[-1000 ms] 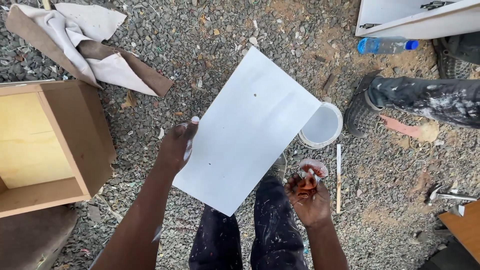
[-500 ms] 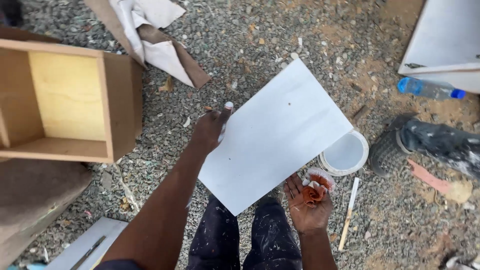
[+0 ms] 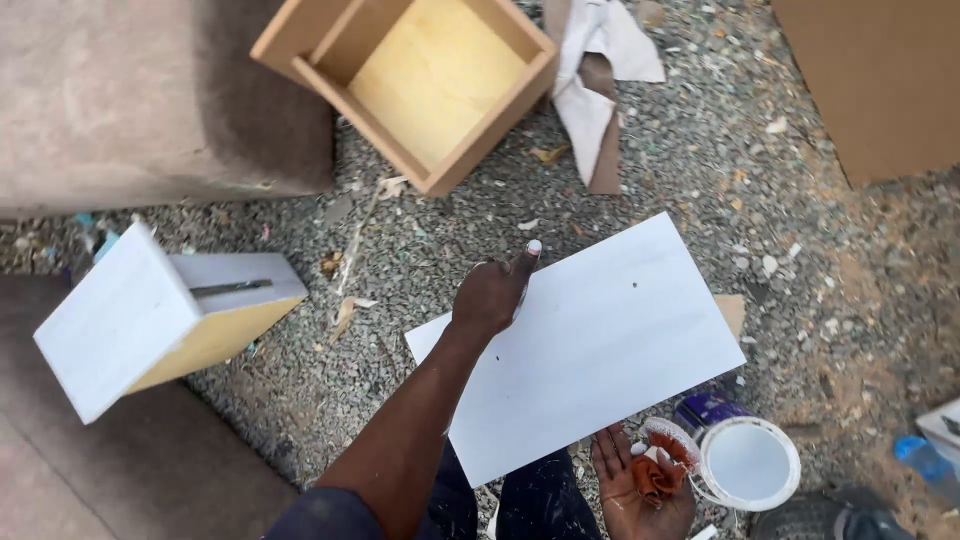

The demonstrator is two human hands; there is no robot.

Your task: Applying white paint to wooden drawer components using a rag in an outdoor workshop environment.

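Note:
A flat white board (image 3: 600, 350) with a few small dark holes tilts above the gravel in front of my knees. My left hand (image 3: 490, 296) grips its upper left edge, with a white-smeared fingertip pointing up. Palm up under the board's lower edge, my right hand (image 3: 640, 488) holds a crumpled reddish-brown sheet (image 3: 657, 472). A round tub of white paint (image 3: 748, 462) stands on the ground just right of that hand.
An open plywood box (image 3: 420, 80) lies at the top. A white-painted box (image 3: 150, 315) sits at the left beside brown slabs (image 3: 150, 90). There is also a crumpled cloth (image 3: 595, 80), cardboard (image 3: 880, 80) top right, a blue bottle (image 3: 925, 460) and a dark shoe (image 3: 830, 522).
The view has swung left, so the plywood box is now at the top and a white box has come into sight. The board has turned flatter; both hands keep their hold.

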